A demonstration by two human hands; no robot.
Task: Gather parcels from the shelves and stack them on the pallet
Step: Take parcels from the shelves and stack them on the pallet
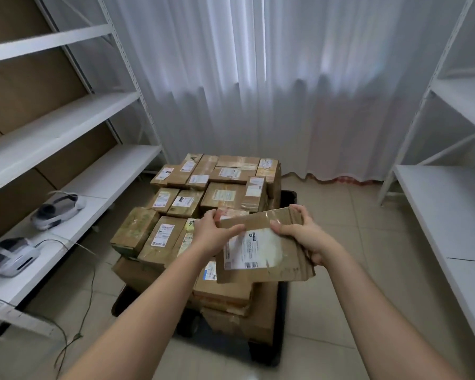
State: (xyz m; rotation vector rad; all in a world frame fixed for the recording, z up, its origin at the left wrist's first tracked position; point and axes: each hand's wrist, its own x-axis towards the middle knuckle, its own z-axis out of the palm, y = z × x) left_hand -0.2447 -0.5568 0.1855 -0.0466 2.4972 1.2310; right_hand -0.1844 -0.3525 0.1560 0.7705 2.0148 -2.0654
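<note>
- A flat cardboard parcel (263,245) is held in the air over the near right part of the stack, tilted, its white shipping label (251,249) facing up; the print on the label is too blurred to read.
- The left hand (213,234) grips the parcel's upper left corner, fingers curled over the far edge and thumb lying across the top face.
- The right hand (303,237) grips the right side, thumb on the top face near the taped seam and fingers wrapped round the edge; its fingertips are hidden beneath the cardboard.
- Below, a stack of brown parcels (203,196) in several layers covers a black pallet (263,355), of which only the rim and corners show; the parcel and forearms hide the near right boxes.
- Most boxes carry labels, none legible.
- White metal shelves (66,138) stand to the left, cut off by the frame edge; brown cardboard backs them.
- On the lower left shelf lie two white and grey devices (56,209), hard to identify, with a thin cable (91,283) trailing to the tiled floor.
- Further white shelving (450,204) stands to the right, partly out of frame.
- A white curtain (258,78) hangs behind the pallet, its hem touching the floor.
</note>
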